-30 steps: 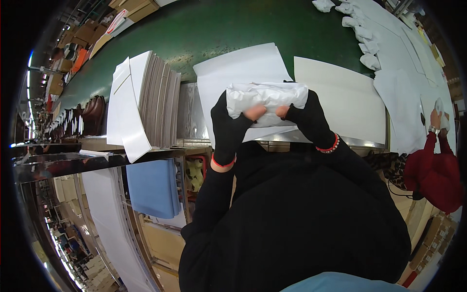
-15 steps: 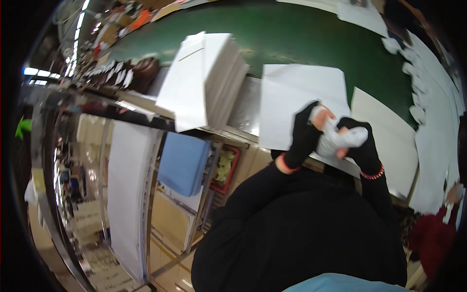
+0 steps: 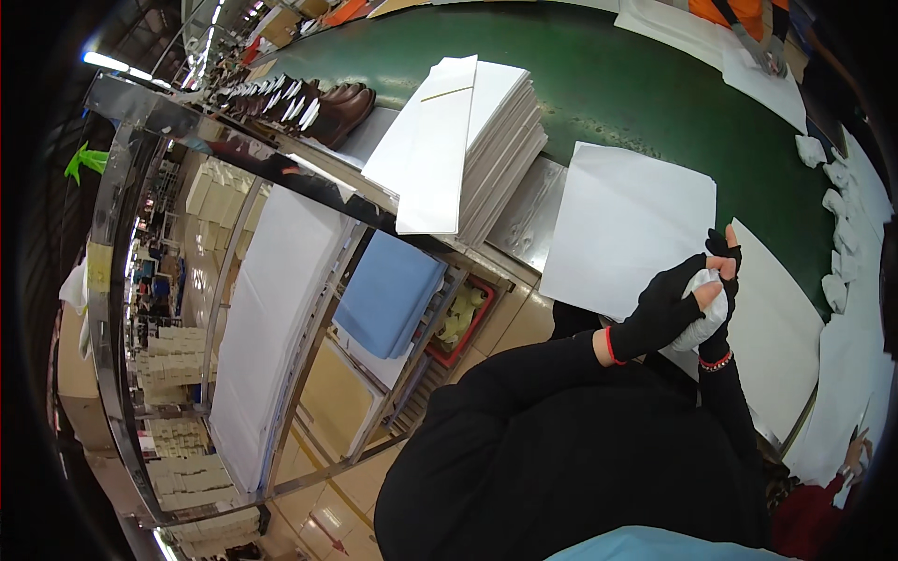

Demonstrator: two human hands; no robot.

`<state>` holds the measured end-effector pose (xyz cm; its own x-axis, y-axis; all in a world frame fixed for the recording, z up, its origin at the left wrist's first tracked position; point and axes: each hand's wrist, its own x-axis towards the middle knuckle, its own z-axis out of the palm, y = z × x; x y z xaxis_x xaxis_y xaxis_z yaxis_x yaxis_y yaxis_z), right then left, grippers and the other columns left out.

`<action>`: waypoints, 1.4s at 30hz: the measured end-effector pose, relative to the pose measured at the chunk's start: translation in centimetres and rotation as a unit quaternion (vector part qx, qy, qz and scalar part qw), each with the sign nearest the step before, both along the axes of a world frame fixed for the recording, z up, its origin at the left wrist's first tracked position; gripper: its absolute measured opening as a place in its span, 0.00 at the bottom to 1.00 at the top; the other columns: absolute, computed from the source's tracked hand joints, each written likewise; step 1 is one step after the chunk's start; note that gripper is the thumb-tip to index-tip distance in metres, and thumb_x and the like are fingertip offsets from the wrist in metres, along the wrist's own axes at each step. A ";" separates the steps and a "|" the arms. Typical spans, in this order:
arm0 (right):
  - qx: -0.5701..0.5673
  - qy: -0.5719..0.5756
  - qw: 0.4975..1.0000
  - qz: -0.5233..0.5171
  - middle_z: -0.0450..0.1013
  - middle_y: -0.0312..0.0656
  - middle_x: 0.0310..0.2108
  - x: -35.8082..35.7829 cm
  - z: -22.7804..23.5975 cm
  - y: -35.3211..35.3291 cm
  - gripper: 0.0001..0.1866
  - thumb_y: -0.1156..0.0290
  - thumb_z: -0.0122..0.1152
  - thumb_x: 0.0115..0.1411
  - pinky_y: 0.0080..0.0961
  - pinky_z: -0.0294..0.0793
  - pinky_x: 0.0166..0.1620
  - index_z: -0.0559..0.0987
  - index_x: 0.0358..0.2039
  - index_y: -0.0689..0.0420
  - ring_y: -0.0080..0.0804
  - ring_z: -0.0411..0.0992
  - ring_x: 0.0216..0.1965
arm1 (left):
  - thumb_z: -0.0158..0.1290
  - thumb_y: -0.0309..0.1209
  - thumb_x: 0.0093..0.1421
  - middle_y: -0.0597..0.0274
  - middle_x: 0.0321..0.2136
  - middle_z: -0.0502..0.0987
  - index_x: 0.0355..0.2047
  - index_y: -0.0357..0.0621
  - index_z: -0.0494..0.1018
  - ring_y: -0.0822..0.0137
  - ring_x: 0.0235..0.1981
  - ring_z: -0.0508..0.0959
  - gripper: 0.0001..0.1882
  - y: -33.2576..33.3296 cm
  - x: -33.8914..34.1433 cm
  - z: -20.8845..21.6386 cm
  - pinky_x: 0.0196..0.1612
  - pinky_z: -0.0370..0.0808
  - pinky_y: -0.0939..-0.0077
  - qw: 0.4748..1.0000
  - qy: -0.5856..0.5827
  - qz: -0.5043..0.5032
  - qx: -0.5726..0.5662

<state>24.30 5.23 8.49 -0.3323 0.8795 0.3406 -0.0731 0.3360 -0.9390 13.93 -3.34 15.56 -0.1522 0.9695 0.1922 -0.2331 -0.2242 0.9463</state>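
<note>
Both hands wear black fingerless gloves. My left hand (image 3: 669, 304) and my right hand (image 3: 722, 301) are pressed together around a crumpled wad of white paper (image 3: 700, 323), squeezing it into a ball in front of my chest. Just beyond them a flat white paper sheet (image 3: 627, 220) lies on the green conveyor belt (image 3: 645, 84), with a second sheet (image 3: 776, 341) to its right. A tall stack of white sheets (image 3: 468, 140) stands on the belt to the left.
Several crumpled white paper wads (image 3: 837, 201) line the belt's right side. Brown shoes (image 3: 327, 107) stand in a row at the far left. A blue cloth (image 3: 388, 290) and a red tray (image 3: 463, 318) sit on shelves under the steel table edge. Another person's red sleeve (image 3: 809, 510) is at lower right.
The paper, held wide between both hands a second ago, is now squeezed into a tight wad. The view has swung left and tilted, bringing the stack and shelves toward the middle.
</note>
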 end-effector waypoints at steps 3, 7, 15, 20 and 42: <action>-0.099 0.052 0.990 0.091 0.61 0.45 0.59 0.7 -0.2 0.1 0.38 0.43 0.36 0.66 0.28 0.57 0.60 0.55 0.64 0.62 0.33 0.62 0.57 | 0.46 0.34 0.63 0.62 0.35 0.74 0.45 0.40 0.67 0.70 0.37 0.74 0.14 0.7 -0.4 -1.4 0.42 0.70 0.76 0.988 0.091 0.123 0.029; -0.140 0.001 0.979 0.151 0.63 0.46 0.58 1.8 3.1 -2.7 0.41 0.47 0.56 0.58 0.30 0.60 0.59 0.58 0.62 0.63 0.36 0.62 0.58 | 0.45 0.38 0.64 0.60 0.30 0.71 0.43 0.42 0.66 0.69 0.30 0.73 0.14 1.1 -1.0 -2.3 0.35 0.70 0.76 0.987 0.081 0.135 0.015; -0.267 -0.181 0.945 0.051 0.73 0.43 0.44 14.6 -0.7 -5.7 0.33 0.72 0.69 0.43 0.29 0.70 0.51 0.70 0.51 0.67 0.31 0.71 0.46 | 0.49 0.50 0.62 0.46 0.54 0.66 0.55 0.38 0.64 0.51 0.59 0.63 0.31 -0.6 -1.6 -11.2 0.59 0.61 0.62 0.930 0.362 0.065 -0.015; -0.370 -0.239 0.868 0.231 0.74 0.38 0.29 29.7 -7.3 -10.9 0.15 0.71 0.67 0.42 0.24 0.71 0.40 0.78 0.32 0.62 0.28 0.72 0.33 | 0.52 0.53 0.56 0.37 0.59 0.56 0.59 0.41 0.61 0.38 0.62 0.53 0.38 -1.0 -8.1 -20.1 0.58 0.52 0.37 0.730 0.652 0.188 -0.077; -0.537 -0.647 0.405 -0.359 0.78 0.47 0.31 52.1 -16.7 -40.4 0.19 0.54 0.66 0.43 0.40 0.72 0.39 0.83 0.31 0.55 0.42 0.76 0.35 | 0.44 0.54 0.63 0.45 0.60 0.60 0.61 0.45 0.61 0.43 0.62 0.57 0.34 -1.3 -11.6 -20.4 0.59 0.55 0.43 0.616 0.774 0.136 -0.051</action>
<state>76.43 -35.17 -8.25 0.8516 0.3182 -0.4166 0.4685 -0.8185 0.3325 2.31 -4.60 -4.88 -0.0219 0.9676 0.2516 0.9997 0.0231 -0.0014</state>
